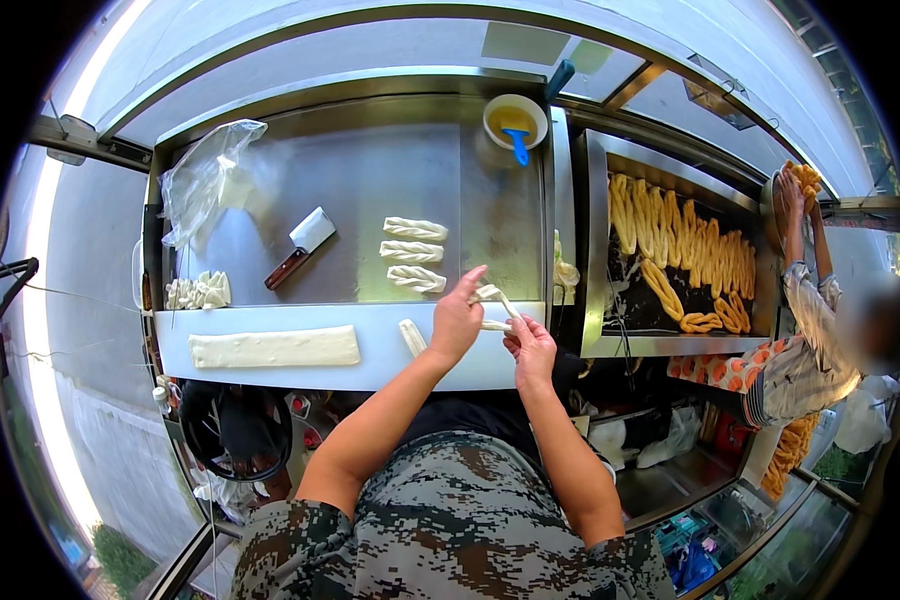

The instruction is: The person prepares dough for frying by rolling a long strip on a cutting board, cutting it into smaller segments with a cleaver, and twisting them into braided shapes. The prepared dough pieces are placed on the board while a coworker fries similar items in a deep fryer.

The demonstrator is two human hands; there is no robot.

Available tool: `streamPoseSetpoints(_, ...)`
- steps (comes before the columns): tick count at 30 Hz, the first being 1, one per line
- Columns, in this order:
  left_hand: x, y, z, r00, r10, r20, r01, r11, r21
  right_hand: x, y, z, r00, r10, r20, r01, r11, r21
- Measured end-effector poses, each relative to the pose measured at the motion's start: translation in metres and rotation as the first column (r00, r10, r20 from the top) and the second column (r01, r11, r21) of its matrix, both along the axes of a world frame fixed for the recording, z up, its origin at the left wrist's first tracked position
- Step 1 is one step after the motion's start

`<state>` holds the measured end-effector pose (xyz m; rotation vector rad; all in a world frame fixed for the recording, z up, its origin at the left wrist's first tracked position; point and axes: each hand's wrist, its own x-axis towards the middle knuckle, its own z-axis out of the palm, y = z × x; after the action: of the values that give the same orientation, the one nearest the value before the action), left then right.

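Between my left hand (pixel 459 311) and my right hand (pixel 531 346) hangs a looped strip of white dough (pixel 504 298), held at both ends above the right part of a white board. Three twisted dough pieces (pixel 414 251) lie stacked in a column on the steel worktop, just beyond my left hand. A short dough strip (pixel 412 337) rests on the board left of my left wrist. Further left on the board is a long flat slab of dough (pixel 274 346). A cleaver with a wooden handle (pixel 300 248) lies on the steel.
A white bowl (pixel 538 112) with yellow liquid and a blue brush (pixel 520 145) stands at the back right. Clear plastic (pixel 214 180) and dough scraps (pixel 199 291) lie at left. Right is a fryer (pixel 596 330) with fried dough sticks (pixel 664 217); beyond it a co-worker (pixel 802 352) holds fried dough.
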<state>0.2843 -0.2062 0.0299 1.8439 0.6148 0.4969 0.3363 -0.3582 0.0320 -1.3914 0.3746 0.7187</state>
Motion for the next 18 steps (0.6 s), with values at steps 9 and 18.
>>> streamPoseSetpoints(9,-0.028,-0.002,0.06,0.897,-0.441,-0.024,0.441,0.892,0.098,0.008,0.02,0.02,0.958,0.179,-0.226,-0.097,0.939,0.33)
streamPoseSetpoints(18,-0.036,0.023,0.0,0.991,0.0,-0.131,-0.058,0.893,-0.446,0.0,0.057,0.022,0.951,0.297,-0.088,-0.281,0.946,0.164)
